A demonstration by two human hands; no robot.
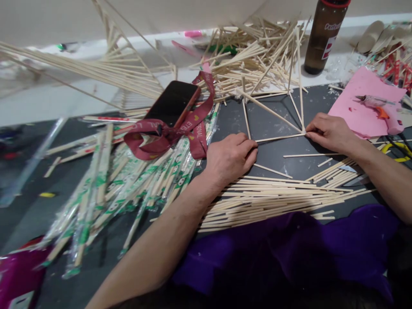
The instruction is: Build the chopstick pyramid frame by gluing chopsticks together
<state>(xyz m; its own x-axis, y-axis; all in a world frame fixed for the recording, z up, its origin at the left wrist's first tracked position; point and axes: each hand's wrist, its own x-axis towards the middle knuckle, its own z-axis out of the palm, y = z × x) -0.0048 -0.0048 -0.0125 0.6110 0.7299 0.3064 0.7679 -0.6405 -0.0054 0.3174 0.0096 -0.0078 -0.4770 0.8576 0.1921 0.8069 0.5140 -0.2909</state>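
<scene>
"Head view: where's the frame?"
"On the table. The left hand pinches one end of its base stick, the right hand the other, probably for steadiness (loose sticks lie close, likely for reach)."

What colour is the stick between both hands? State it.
The stick is pale cream, in the head view.

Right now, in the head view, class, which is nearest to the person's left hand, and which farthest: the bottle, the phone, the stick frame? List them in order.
From the left hand:
1. Stick frame: right at its fingers, extending to the right.
2. Phone: beyond the hand, to its left.
3. Bottle: farthest, standing at the back right.
</scene>
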